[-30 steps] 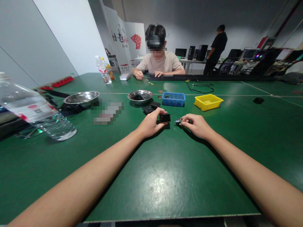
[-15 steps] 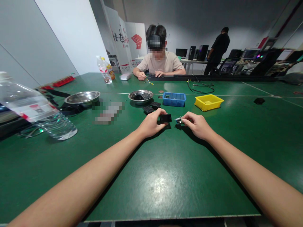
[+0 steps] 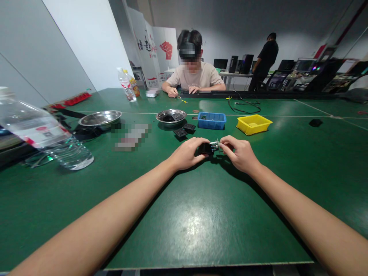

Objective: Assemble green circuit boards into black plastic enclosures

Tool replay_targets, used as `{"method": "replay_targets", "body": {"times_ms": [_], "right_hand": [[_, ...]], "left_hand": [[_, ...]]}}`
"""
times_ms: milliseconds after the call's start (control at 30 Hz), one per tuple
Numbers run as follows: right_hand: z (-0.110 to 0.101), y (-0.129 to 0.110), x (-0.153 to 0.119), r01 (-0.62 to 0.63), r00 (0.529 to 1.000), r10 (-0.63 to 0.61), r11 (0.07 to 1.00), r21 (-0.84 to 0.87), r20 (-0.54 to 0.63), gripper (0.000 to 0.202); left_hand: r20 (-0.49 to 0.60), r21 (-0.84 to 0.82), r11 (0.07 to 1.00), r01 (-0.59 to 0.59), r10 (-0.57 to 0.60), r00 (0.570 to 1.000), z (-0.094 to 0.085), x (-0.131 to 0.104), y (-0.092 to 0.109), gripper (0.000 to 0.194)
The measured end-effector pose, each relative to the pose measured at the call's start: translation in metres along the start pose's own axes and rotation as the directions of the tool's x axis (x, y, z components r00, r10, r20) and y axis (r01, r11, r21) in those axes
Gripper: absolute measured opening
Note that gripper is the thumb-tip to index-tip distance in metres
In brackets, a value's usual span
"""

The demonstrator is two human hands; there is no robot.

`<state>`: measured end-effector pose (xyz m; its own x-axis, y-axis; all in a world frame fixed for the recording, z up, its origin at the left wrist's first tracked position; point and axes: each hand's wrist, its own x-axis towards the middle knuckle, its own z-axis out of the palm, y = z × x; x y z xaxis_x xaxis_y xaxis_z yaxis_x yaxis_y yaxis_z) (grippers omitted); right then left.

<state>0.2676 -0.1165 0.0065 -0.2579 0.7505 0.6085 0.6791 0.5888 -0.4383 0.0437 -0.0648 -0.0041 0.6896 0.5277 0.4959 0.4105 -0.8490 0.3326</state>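
Over the middle of the green table, my left hand (image 3: 188, 154) is closed around a small black plastic housing (image 3: 206, 148). My right hand (image 3: 240, 152) pinches a small circuit board (image 3: 217, 145) with silvery and blue parts on it. Those parts meet the right-hand end of the housing; how far they reach inside I cannot tell. Just beyond my left hand lie two black plastic pieces (image 3: 180, 133) on the table.
Behind the hands stand a metal bowl (image 3: 163, 122) with black pieces, a blue tray (image 3: 211, 124) with small parts and a yellow tray (image 3: 254, 129). At left are a large water bottle (image 3: 48, 134) and a metal plate (image 3: 100, 123). A person (image 3: 195, 76) sits opposite.
Both hands have come together: the circuit board's parts, earlier apart from the black housing, now meet its end. The housing has turned and shifted slightly right.
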Motion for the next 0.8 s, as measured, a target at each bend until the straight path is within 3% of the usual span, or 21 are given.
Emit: {"method": "replay_targets", "body": {"times_ms": [200,467,633,800], "right_hand": [[0.001,0.0,0.0,-0.001,1.0,0.002,1.0,-0.02,0.024,0.015],[0.0,0.005,-0.001,-0.168,0.975,0.192,0.966,0.197,-0.11,0.015],[0.0,0.009,-0.001,-0.188,0.951,0.237,0.953,0.238,-0.197,0.017],[0.001,0.012,-0.001,-0.206,0.943,0.263,0.943,0.262,-0.205,0.02]], "left_hand": [[0.015,-0.017,1.0,0.004,-0.004,1.0,0.002,0.0,0.003,0.036],[-0.016,-0.072,0.995,0.071,-0.072,0.997,0.0,-0.001,0.004,0.035],[-0.054,-0.106,0.993,0.059,-0.065,0.996,-0.001,0.0,0.003,0.037],[-0.074,-0.123,0.99,0.072,-0.082,0.994,0.0,0.0,0.001,0.038]]}}
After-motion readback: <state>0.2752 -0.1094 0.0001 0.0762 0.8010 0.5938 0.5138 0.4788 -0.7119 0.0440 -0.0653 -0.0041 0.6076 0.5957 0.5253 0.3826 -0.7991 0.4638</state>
